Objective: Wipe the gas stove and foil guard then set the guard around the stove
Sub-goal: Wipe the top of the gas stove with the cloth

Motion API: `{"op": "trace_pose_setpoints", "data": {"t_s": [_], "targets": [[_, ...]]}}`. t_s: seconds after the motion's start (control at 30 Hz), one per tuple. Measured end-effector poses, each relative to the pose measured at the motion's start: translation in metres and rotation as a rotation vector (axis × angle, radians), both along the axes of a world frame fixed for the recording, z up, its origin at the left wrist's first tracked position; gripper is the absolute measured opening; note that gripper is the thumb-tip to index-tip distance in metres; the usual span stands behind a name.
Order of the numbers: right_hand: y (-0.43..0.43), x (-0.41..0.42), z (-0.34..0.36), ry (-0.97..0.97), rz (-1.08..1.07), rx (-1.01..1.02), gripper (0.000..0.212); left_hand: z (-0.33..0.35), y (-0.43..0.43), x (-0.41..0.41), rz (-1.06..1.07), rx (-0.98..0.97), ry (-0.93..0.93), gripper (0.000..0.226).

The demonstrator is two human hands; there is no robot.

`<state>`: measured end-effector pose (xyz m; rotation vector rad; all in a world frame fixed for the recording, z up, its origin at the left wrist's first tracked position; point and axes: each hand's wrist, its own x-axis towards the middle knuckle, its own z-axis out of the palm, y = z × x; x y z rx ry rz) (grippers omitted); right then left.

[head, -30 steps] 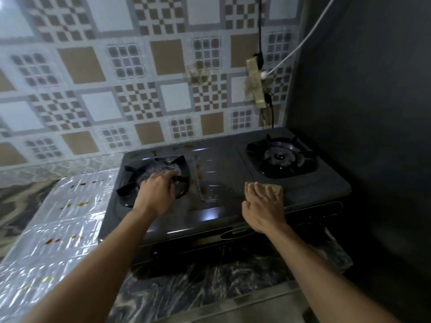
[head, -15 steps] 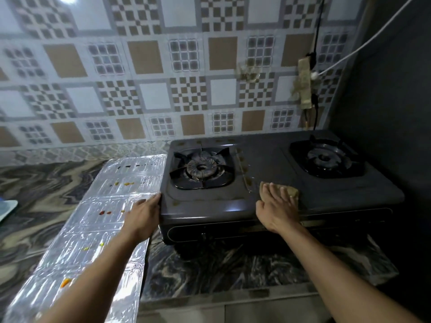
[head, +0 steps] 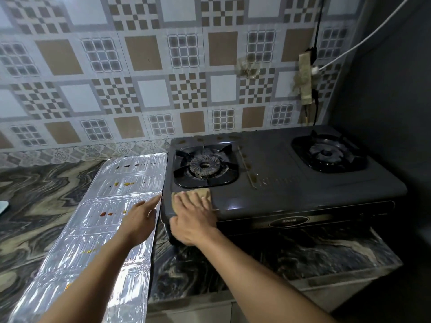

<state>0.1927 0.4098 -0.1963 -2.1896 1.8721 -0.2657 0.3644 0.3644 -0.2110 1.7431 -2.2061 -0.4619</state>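
Note:
A dark two-burner gas stove [head: 291, 183] stands on the marbled counter against the tiled wall, with brown spots along its middle strip. My right hand [head: 191, 215] lies flat on a tan cloth [head: 204, 193] at the stove's front left corner, just below the left burner [head: 205, 165]. A silver foil guard [head: 98, 229] lies flat on the counter left of the stove, dotted with orange and brown stains. My left hand [head: 140, 217] hovers over the guard's right edge, fingers apart and pointing at the stove's side, holding nothing.
The right burner [head: 328, 153] sits near a dark side wall [head: 396, 101]. A taped power strip [head: 305, 78] with black and white cables hangs on the tiled wall behind the stove. The marbled counter [head: 35, 206] stretches left. A pale object [head: 3, 206] peeks in at the left edge.
My right hand slid the cloth leftward from the stove's front middle to its front left corner. My left hand left the left burner and came down beside the stove over the foil guard.

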Motion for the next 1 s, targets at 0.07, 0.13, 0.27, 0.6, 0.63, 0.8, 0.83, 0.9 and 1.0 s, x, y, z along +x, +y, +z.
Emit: {"op": "trace_pose_setpoints", "data": {"t_s": [0.07,0.13,0.27,0.6,0.63,0.8,0.83,0.9,1.0], "targets": [[-0.01,0.018,0.001,-0.008,0.044,0.008,0.066,-0.004,-0.003,0.015,0.03,0.023,-0.011,0.055],[-0.019,0.029,0.002,-0.001,0.086,0.002,0.065,-0.007,-0.006,0.025,0.043,0.043,-0.022,0.056],[-0.03,0.031,-0.004,-0.009,0.147,-0.028,0.065,-0.006,-0.007,0.025,0.021,0.038,-0.016,0.055],[-0.001,-0.02,-0.017,-0.076,0.097,-0.082,0.07,0.014,-0.023,-0.017,-0.038,-0.034,0.014,0.043],[0.003,-0.031,-0.019,-0.063,0.073,-0.09,0.07,0.016,-0.026,-0.02,-0.05,-0.029,0.007,0.041],[0.02,-0.104,-0.024,-0.001,-0.076,-0.076,0.071,0.015,-0.043,-0.042,0.003,0.03,-0.082,0.037],[0.021,-0.119,-0.024,0.01,-0.117,-0.065,0.071,0.016,-0.045,-0.047,0.042,0.048,-0.1,0.039],[0.021,-0.143,-0.024,0.037,-0.199,-0.039,0.075,0.018,-0.049,-0.055,0.098,0.068,-0.123,0.043],[0.012,-0.167,-0.022,0.051,-0.287,0.007,0.074,0.015,-0.055,-0.058,0.121,0.069,-0.138,0.045]]}}
